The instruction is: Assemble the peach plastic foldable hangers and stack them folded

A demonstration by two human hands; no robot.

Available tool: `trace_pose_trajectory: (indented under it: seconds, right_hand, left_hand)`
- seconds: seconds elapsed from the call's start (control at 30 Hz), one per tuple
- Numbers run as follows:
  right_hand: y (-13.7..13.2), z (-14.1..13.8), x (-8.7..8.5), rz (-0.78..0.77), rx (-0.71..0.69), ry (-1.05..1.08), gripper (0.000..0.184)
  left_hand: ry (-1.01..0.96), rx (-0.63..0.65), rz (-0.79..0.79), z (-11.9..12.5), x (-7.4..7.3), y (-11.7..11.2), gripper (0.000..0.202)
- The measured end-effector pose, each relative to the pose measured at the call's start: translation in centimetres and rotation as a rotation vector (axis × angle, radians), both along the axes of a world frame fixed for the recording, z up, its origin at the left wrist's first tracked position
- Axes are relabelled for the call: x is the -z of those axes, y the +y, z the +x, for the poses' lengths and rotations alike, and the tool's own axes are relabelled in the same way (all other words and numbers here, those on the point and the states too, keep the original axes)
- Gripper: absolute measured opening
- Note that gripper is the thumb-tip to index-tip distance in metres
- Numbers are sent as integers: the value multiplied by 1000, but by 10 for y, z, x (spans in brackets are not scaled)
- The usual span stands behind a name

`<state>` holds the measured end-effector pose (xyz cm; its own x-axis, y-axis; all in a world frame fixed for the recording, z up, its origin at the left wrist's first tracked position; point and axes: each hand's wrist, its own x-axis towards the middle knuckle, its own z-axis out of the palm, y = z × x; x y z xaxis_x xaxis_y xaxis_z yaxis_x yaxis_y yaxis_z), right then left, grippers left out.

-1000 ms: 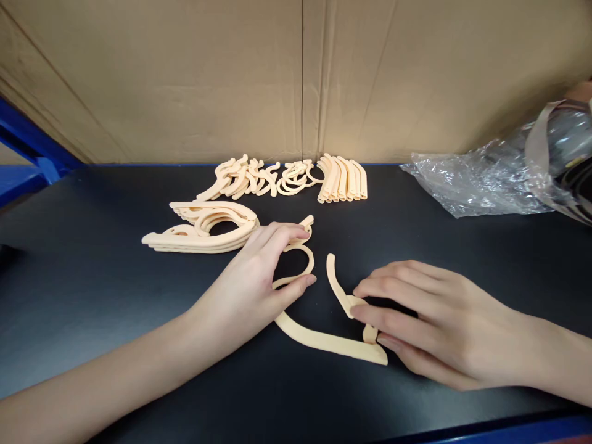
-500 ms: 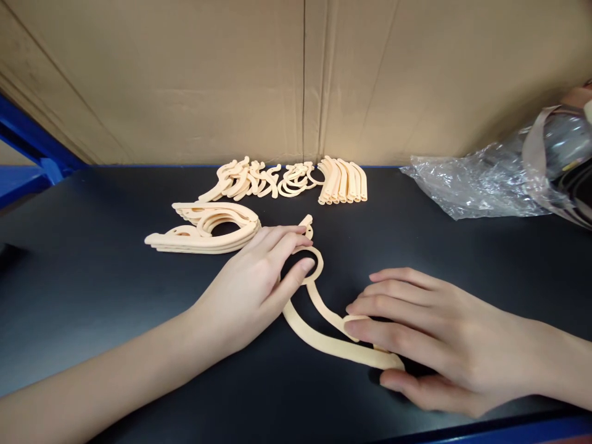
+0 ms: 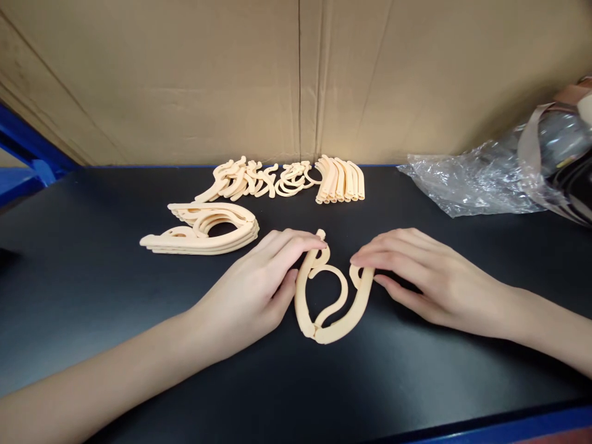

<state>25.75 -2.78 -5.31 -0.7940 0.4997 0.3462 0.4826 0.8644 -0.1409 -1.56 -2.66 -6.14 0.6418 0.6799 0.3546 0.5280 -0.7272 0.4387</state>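
A cream plastic folding hanger lies partly folded on the black tabletop, its two curved arms pointing away from me and its joint nearest me. Inside them curves the hook. My left hand is closed around the outer part of the left arm, fingers over its top. On the other side, my right hand grips the tip of the right arm between fingers and thumb. To the left, close to my left hand, sits a stack of folded hangers.
Along the back lie a row of curved hanger arms, a pile of hooks and other loose hanger pieces. A clear plastic bag is at the right. Behind stands a cardboard wall; a blue frame edges the left.
The hanger's arms have swung from pointing right to pointing away from me, closer to folded. My right hand moved up and away, carrying the right arm; my left hand shifted slightly.
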Motion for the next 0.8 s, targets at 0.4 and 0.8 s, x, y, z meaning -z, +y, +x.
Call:
trace_pose_trajectory:
  seconds: [0.4, 0.8]
  right_hand:
    - [-1, -1, 2, -49, 157, 104, 17]
    - [-2, -2, -3, -269, -24, -33, 57]
  left_hand:
    - [46, 60, 39, 1, -4, -7, 43]
    - [112, 124, 8, 0, -4, -8, 59]
